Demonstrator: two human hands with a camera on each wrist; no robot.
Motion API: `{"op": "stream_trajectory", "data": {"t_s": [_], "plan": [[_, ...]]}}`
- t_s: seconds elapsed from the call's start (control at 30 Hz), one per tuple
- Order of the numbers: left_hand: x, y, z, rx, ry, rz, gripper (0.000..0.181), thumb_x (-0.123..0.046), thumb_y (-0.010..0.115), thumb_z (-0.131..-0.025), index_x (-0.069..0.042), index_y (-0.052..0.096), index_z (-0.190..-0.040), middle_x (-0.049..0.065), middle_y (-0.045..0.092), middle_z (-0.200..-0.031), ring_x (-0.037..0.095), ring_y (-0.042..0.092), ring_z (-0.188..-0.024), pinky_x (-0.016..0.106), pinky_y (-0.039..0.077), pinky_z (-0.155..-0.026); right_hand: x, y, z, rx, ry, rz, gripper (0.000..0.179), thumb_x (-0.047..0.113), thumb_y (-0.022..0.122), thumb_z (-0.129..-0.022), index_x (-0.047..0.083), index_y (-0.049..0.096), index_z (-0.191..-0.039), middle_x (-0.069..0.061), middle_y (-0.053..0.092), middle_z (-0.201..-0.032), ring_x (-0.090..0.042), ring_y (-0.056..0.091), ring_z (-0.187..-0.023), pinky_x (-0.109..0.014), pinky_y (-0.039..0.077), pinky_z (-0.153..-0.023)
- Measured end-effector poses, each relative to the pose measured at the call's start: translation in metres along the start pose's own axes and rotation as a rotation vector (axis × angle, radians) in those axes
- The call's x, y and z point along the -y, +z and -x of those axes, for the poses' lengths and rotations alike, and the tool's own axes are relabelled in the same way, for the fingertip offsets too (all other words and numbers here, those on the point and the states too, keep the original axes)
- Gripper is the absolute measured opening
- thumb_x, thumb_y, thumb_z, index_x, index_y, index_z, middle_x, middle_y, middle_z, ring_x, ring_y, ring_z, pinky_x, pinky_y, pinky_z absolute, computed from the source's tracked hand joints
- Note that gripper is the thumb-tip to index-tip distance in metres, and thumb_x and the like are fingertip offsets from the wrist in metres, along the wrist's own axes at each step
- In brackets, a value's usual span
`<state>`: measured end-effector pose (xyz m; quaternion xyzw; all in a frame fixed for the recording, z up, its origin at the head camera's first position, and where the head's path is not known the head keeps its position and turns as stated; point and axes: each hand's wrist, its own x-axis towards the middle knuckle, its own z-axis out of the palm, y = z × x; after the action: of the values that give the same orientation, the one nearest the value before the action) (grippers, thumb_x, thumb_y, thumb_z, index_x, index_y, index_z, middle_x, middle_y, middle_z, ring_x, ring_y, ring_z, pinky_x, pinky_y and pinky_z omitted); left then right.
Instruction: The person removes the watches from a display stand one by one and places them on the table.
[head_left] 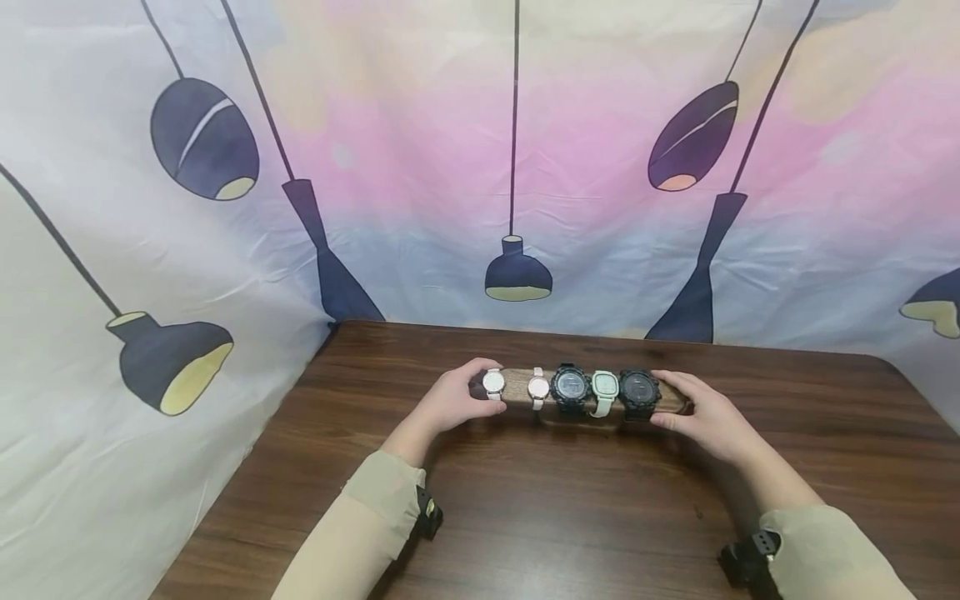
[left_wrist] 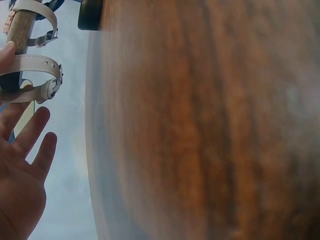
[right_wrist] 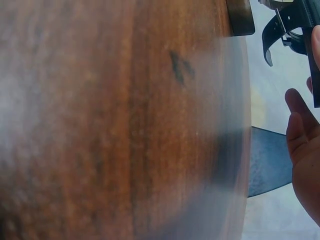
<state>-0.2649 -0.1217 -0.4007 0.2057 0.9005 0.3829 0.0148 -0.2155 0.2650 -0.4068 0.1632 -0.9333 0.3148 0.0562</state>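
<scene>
While two light sleeves (head_left: 378, 500) reach forward over the counter (head_left: 525, 517), each with a small black device (head_left: 429, 512) at its cuff, I see both hands busy with one wooden bar (head_left: 517, 387). The left hand (head_left: 455, 400) pinches its left end between thumb and fingers, and the right hand (head_left: 711, 414) pinches its right end in the same way. On each hand, some other fingers stand apart from the wood.

The bar lies level between the hands, raised above the far part of the counter, and a dark block (left_wrist: 90, 14) rests below it. Around the bar are five watches: from the left, a white watch (head_left: 493, 383) just beside the fingers, a small pink-gold watch (head_left: 538, 388), a black watch (head_left: 572, 386), a pale green watch (head_left: 604, 385) and a second black watch (head_left: 639, 389) near the right hand.

Behind the counter hangs a pastel cloth (head_left: 420, 150) with printed dark lamps (head_left: 518, 275).
</scene>
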Motion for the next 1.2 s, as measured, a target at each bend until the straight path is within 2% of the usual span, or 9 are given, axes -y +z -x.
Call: {"op": "stream_trajectory", "data": {"t_s": [0.37,0.6,0.83,1.07,1.2], "plan": [[0.006,-0.002,0.006,-0.021,-0.019,0.018,0.056,-0.034,0.08,-0.072,-0.026,0.058,-0.123,-0.002,0.062,-0.11,0.017,0.056,-0.099,0.04,0.044,-0.086,-0.001,0.001,0.001,-0.014,-0.009,-0.013,0.073,0.042,0.07,-0.082,0.007,0.043,-0.14,-0.018,0.042,-0.137,-0.039,0.042,-0.121,-0.055,0.037,-0.087],[0.007,-0.002,0.014,-0.008,-0.046,0.065,0.057,-0.031,0.08,-0.073,-0.024,0.057,-0.124,-0.002,0.062,-0.099,0.015,0.057,-0.088,0.037,0.046,-0.078,-0.001,0.001,0.002,-0.012,-0.007,-0.017,0.073,0.042,0.07,-0.082,0.007,0.042,-0.14,-0.018,0.042,-0.138,-0.039,0.043,-0.12,-0.055,0.038,-0.087],[0.01,0.0,0.021,0.0,-0.027,0.099,0.058,-0.031,0.08,-0.072,-0.019,0.056,-0.124,-0.002,0.062,-0.096,0.014,0.057,-0.087,0.036,0.047,-0.077,-0.001,0.002,0.002,-0.017,-0.011,-0.008,0.072,0.041,0.07,-0.083,0.007,0.042,-0.14,-0.018,0.041,-0.138,-0.037,0.045,-0.117,-0.051,0.04,-0.084],[0.015,0.002,0.026,-0.014,-0.029,0.098,0.055,-0.029,0.08,-0.073,-0.016,0.055,-0.12,-0.001,0.061,-0.096,0.015,0.057,-0.089,0.036,0.046,-0.079,-0.001,0.002,0.002,-0.007,-0.006,-0.015,0.073,0.042,0.069,-0.083,0.007,0.041,-0.141,-0.019,0.04,-0.139,-0.039,0.044,-0.119,-0.053,0.04,-0.085],[0.016,0.002,0.03,-0.002,-0.03,0.124,0.052,-0.03,0.08,-0.073,-0.017,0.057,-0.117,0.0,0.061,-0.097,0.015,0.056,-0.088,0.036,0.047,-0.076,0.0,0.002,0.002,-0.002,-0.001,-0.012,0.073,0.043,0.068,-0.083,0.008,0.041,-0.141,-0.019,0.039,-0.14,-0.04,0.044,-0.119,-0.054,0.04,-0.085]]}}
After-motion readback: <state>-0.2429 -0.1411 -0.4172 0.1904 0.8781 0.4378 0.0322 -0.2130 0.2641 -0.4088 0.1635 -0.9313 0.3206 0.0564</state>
